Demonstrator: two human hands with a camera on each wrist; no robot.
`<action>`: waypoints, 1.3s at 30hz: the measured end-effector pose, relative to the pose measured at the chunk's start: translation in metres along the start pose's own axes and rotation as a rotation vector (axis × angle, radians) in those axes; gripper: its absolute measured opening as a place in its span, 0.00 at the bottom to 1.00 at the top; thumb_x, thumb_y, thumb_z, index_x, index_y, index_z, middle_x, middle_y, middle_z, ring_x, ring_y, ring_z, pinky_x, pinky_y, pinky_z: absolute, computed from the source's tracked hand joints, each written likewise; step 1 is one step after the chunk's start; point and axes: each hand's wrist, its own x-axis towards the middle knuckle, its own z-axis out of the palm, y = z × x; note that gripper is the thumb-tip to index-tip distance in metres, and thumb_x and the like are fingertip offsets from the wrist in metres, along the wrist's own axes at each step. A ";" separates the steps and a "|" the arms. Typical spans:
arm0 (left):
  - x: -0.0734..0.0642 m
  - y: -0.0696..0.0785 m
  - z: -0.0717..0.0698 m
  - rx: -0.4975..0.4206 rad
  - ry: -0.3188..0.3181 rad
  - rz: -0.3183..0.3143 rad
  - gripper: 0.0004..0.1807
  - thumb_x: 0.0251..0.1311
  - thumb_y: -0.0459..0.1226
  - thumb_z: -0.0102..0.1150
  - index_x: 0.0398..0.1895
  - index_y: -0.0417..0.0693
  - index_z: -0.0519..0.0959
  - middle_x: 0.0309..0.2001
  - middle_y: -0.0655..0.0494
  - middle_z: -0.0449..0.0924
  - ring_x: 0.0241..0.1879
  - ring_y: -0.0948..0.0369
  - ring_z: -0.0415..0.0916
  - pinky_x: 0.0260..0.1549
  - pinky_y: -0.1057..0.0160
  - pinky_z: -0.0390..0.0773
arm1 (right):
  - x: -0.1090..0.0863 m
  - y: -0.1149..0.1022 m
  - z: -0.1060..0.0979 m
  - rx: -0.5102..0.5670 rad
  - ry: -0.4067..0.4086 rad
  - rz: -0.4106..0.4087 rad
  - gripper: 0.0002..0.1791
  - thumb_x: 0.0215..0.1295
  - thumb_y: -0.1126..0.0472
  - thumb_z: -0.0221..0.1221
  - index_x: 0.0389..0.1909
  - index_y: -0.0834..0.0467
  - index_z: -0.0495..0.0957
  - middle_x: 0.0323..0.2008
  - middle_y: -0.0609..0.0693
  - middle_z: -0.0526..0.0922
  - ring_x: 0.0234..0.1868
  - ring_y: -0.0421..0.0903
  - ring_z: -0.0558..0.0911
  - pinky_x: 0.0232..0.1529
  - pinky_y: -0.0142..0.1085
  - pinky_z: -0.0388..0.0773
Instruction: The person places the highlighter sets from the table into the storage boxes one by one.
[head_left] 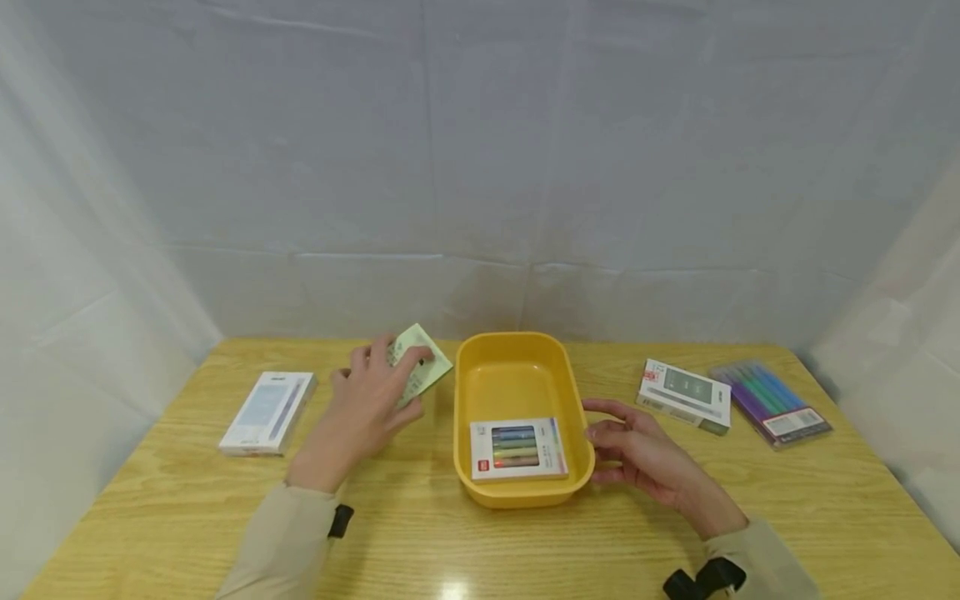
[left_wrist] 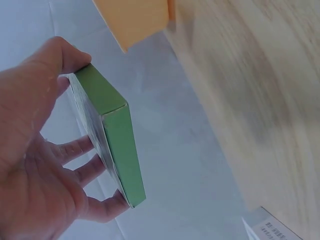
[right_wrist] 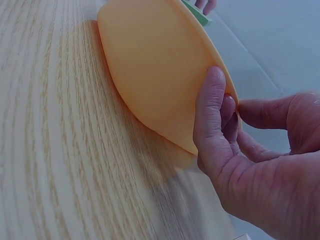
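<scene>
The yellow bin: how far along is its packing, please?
Looks done: the windowed box lies in the bin. In hand: the left hand holds a green box; the right hand grips the bin. Probably left: blue-panelled box, grey-panelled box, pen pack on the table.

No word or number could be read with certainty. The windowed box in the yellow tray bore a red square logo. Blurred dark print stood on the green box, red characters on the right white carton, illegible lines on the pen pouch and left white carton.
</scene>
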 end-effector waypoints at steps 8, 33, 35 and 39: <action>0.008 0.006 -0.004 0.016 -0.005 0.047 0.26 0.64 0.41 0.62 0.64 0.63 0.69 0.70 0.33 0.62 0.62 0.31 0.67 0.44 0.26 0.74 | -0.001 -0.002 0.001 0.004 0.000 0.007 0.36 0.76 0.62 0.55 0.79 0.61 0.51 0.47 0.52 0.83 0.45 0.46 0.86 0.41 0.38 0.88; 0.042 0.041 -0.002 0.029 -0.157 0.173 0.27 0.62 0.46 0.71 0.62 0.67 0.71 0.72 0.38 0.64 0.66 0.35 0.66 0.49 0.32 0.72 | -0.001 -0.004 0.002 -0.017 0.034 0.026 0.36 0.75 0.63 0.55 0.79 0.59 0.52 0.48 0.52 0.83 0.44 0.46 0.86 0.42 0.39 0.88; 0.044 0.044 0.000 0.025 -0.168 0.178 0.27 0.62 0.46 0.70 0.62 0.67 0.71 0.72 0.39 0.64 0.66 0.35 0.66 0.50 0.31 0.72 | -0.001 -0.004 0.001 -0.015 0.034 0.027 0.36 0.75 0.63 0.55 0.79 0.59 0.52 0.48 0.52 0.83 0.44 0.46 0.86 0.42 0.40 0.88; 0.050 0.049 0.005 0.018 -0.201 0.188 0.29 0.61 0.47 0.71 0.63 0.67 0.70 0.73 0.38 0.62 0.67 0.36 0.65 0.53 0.28 0.71 | -0.002 -0.004 0.001 -0.017 0.032 0.026 0.36 0.75 0.62 0.55 0.79 0.59 0.53 0.49 0.52 0.83 0.45 0.47 0.86 0.43 0.40 0.88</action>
